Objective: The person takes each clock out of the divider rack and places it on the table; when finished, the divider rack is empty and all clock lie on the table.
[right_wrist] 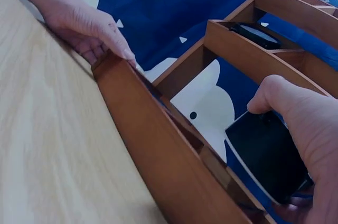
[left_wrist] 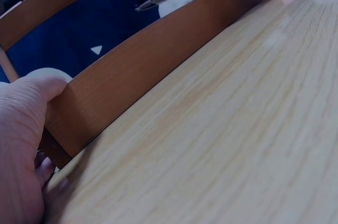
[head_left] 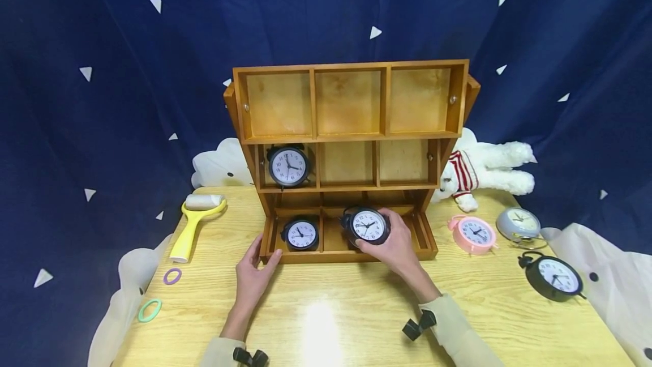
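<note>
My right hand (head_left: 395, 245) grips a black twin-bell alarm clock (head_left: 369, 226) over the bottom tier's middle compartment; its white dial faces up. In the right wrist view my thumb and fingers hold the clock's dark body (right_wrist: 269, 155) above the front board. My left hand (head_left: 256, 272) holds the front left corner of the three-tier wooden shelf (head_left: 351, 257), thumb on the front board (left_wrist: 121, 76) and fingers round the side. One black alarm clock (head_left: 301, 235) lies in the bottom left compartment. Another black clock (head_left: 288, 166) sits in the middle tier's left compartment.
To the right lie a pink alarm clock (head_left: 474, 235), a grey-blue clock (head_left: 518, 223) and a black clock (head_left: 553, 277). At left are a yellow-handled lint roller (head_left: 189, 234), a purple ring (head_left: 172, 276) and a green ring (head_left: 150, 310). A white plush toy (head_left: 489, 169) lies behind the shelf.
</note>
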`<state>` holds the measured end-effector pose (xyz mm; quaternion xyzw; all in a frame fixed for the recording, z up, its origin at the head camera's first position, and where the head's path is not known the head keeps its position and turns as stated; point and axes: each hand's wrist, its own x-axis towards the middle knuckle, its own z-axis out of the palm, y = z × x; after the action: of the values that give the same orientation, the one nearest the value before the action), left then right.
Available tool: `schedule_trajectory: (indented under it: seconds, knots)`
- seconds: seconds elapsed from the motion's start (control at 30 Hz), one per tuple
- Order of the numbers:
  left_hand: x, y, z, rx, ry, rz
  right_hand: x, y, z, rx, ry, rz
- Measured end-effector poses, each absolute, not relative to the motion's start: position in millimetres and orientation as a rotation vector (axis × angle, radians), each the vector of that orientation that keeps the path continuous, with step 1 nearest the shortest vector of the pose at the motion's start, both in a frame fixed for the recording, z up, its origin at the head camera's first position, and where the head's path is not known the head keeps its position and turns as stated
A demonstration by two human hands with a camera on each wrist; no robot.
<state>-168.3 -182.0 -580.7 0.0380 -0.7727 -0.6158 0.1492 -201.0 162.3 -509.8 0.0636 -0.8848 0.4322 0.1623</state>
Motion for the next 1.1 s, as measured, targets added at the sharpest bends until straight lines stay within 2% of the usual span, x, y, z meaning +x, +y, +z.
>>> schedule_trajectory:
  seconds: [1.1]
  knots:
    - [-169.1, -181.6, -579.0, 0.106, -2.209, -1.785, -150.8, 251.9, -521.1, -0.052, -2.352, 1.221]
